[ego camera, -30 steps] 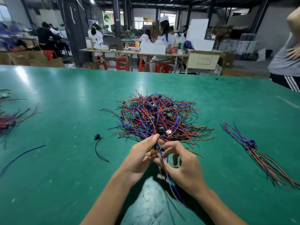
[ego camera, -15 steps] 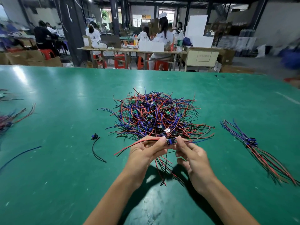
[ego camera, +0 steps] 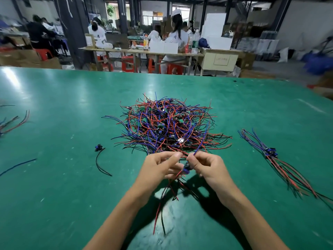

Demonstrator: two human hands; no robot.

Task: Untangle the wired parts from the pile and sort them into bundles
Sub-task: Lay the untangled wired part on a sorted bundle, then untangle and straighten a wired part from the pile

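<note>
Far left of the pile, at the edge of the green table, lies a small group of red and dark wires, and nearer the person a single blue wire. Closer to the pile, on its left, a small blue part with one black wire lies alone. The pile itself, a tangle of red, blue and black wires with small green boards, sits at mid-table. Just on the near side of the pile both hands are raised off the table. The left hand has its fingers curled, pinching a wired part that sits between the two hands; red and black wires hang from it toward the person. The right hand pinches a blue wire that rises over the pile's near edge, probably from the same part, though blur hides the join. Well to the right of the pile lies a sorted bundle, its wires laid roughly parallel.
</note>
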